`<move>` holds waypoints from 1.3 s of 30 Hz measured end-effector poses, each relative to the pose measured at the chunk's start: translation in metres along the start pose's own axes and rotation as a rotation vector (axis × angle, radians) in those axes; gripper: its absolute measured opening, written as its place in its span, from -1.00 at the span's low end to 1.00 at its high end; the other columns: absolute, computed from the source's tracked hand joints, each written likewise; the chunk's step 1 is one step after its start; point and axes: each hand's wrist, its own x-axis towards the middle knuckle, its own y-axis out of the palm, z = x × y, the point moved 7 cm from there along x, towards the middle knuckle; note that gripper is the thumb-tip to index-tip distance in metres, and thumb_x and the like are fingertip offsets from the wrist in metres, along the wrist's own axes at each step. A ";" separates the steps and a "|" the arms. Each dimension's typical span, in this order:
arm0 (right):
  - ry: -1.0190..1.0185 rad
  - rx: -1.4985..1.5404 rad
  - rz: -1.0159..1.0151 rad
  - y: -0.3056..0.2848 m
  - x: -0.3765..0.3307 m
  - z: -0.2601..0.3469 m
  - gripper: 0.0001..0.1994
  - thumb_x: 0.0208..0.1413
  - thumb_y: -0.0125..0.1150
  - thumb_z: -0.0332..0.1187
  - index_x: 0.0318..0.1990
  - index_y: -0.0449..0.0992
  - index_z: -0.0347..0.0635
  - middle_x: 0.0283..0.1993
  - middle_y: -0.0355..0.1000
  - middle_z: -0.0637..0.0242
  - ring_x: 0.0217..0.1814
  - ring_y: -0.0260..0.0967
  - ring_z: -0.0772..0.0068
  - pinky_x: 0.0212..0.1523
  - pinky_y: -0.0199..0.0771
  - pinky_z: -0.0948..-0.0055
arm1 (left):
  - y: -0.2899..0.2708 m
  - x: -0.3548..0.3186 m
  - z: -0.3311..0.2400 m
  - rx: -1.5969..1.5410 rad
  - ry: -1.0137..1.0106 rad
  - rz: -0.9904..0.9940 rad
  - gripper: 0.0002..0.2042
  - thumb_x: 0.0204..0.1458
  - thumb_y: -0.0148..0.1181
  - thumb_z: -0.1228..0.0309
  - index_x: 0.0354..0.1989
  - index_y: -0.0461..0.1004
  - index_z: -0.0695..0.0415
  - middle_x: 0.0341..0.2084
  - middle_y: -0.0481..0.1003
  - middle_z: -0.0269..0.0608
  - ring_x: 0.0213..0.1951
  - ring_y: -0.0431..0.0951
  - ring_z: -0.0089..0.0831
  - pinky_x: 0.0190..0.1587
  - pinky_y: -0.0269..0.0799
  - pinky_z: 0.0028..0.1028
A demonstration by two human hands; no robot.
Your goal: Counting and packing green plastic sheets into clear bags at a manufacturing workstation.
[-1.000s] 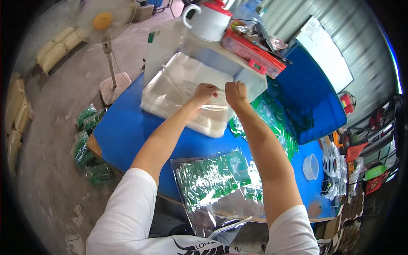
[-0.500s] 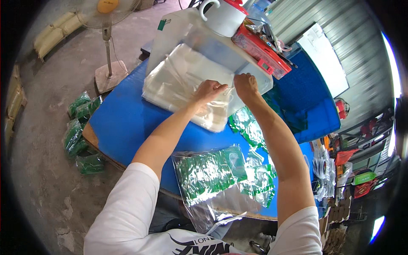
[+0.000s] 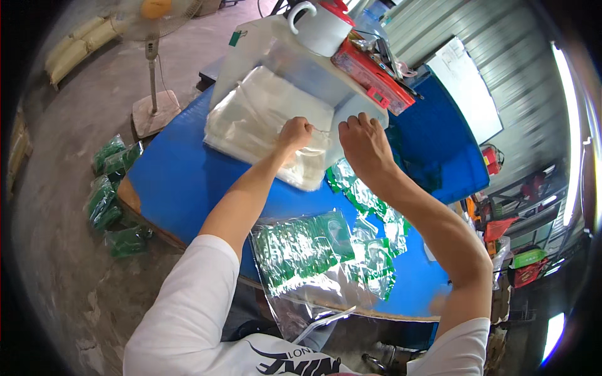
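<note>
My left hand (image 3: pixel 296 133) is closed in a pinch over the right part of a stack of clear plastic bags (image 3: pixel 251 106), with thin clear film at its fingertips. To its right, my right hand (image 3: pixel 362 141) has its fingers curled together; a faint strip of film runs toward it from the left hand. The film is nearly see-through, so its edges are hard to follow. Closer to me, a large clear bag (image 3: pixel 307 301) lies with a row of green-and-clear packets (image 3: pixel 295 250) inside. More loose green packets (image 3: pixel 367 194) lie below my right hand.
Behind the stack stand a translucent sheet (image 3: pixel 276 50), a white jug with red lid (image 3: pixel 323 28) and a red box of tools (image 3: pixel 373 78). A blue bin (image 3: pixel 445 144) is at right. Filled green bags (image 3: pixel 103 200) and a fan (image 3: pixel 152 75) stand on the floor at left.
My hands have moved apart: the left has shifted slightly left, while the right has come a little nearer and turned, its elbow swinging outward. The whole view has shifted slightly.
</note>
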 end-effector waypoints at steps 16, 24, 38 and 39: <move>0.419 0.931 -0.041 0.011 -0.135 -0.016 -0.83 0.11 0.23 -0.33 -0.30 0.49 -0.26 -0.35 0.51 0.05 -0.28 0.49 -0.06 -0.27 0.45 0.05 | -0.134 -0.033 -0.155 0.077 0.262 0.327 -0.74 0.19 0.16 0.27 -0.30 0.52 0.29 -0.51 0.52 -0.16 -0.41 0.50 -0.46 -0.30 0.39 -0.43; 0.327 1.186 -0.105 0.032 -0.097 0.048 -0.81 0.12 0.24 -0.30 -0.23 0.54 -0.24 -0.28 0.57 0.07 -0.26 0.55 0.00 -0.21 0.53 0.13 | -0.361 -0.142 -0.164 0.291 0.166 -0.170 -0.80 0.22 0.16 0.33 -0.23 0.49 0.25 -0.47 0.47 -0.42 -0.34 0.40 -0.70 -0.35 0.32 -0.61; 0.353 3.361 0.513 -0.080 0.042 0.187 -0.12 0.21 -0.23 0.39 0.15 0.27 -0.44 -0.24 0.50 0.09 -0.31 0.48 0.28 -0.31 0.56 0.39 | -0.247 -0.362 -0.240 -1.341 -0.216 0.580 -0.58 0.22 0.12 0.14 -0.60 0.46 0.18 -0.67 0.43 -0.15 -0.58 0.39 -0.32 -0.48 0.21 -0.38; 0.457 3.289 0.348 -0.076 0.052 0.172 -0.30 0.27 -0.19 0.24 0.09 0.30 -0.37 -0.35 0.42 0.25 -0.42 0.36 0.43 -0.45 0.41 0.50 | -0.252 -0.364 -0.262 -1.072 0.085 0.523 -0.66 0.23 0.14 0.24 -0.48 0.53 0.26 -0.61 0.45 -0.15 -0.51 0.46 -0.28 -0.41 0.32 -0.31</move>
